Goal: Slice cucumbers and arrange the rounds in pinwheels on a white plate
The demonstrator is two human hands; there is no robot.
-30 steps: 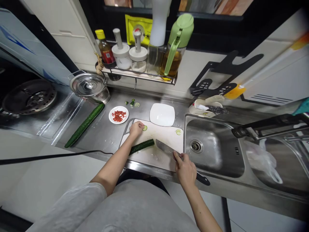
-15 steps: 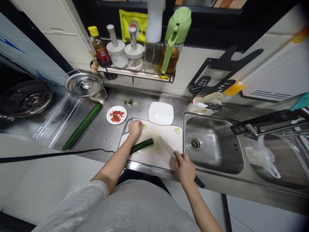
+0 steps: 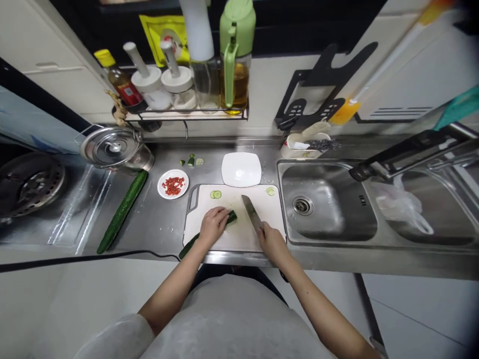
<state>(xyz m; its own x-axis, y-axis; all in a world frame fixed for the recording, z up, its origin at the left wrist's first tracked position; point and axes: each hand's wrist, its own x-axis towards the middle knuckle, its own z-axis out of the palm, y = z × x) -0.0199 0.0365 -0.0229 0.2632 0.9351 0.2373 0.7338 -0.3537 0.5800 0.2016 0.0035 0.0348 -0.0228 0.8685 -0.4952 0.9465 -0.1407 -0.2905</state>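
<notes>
My left hand [image 3: 214, 224] is closed over a dark green cucumber [image 3: 232, 216], whose cut end sticks out to the right of the fingers. The cucumber's other end comes out below the hand at the board's lower left. In my right hand [image 3: 272, 240] is a kitchen knife [image 3: 251, 211], its blade slanting up and left, apart from the cucumber. Under both lies a white cutting board [image 3: 254, 239] with a grey handle. Cucumber slices [image 3: 216, 194] rest near its upper left, and thin cut pieces [image 3: 270, 191] at its upper right.
Behind the board stands a white square dish [image 3: 241, 169]. A plate [image 3: 160, 188] of chopped red pieces, a whole cucumber [image 3: 122, 212] and a lidded steel pot [image 3: 112, 147] are to the left. The sink [image 3: 325, 199] borders the board's right side. Bottles and jars line a rack [image 3: 187, 115].
My left hand has moved from the slices down onto the cucumber and closed on it. The knife has turned more upright in my right hand. The whole view has shifted.
</notes>
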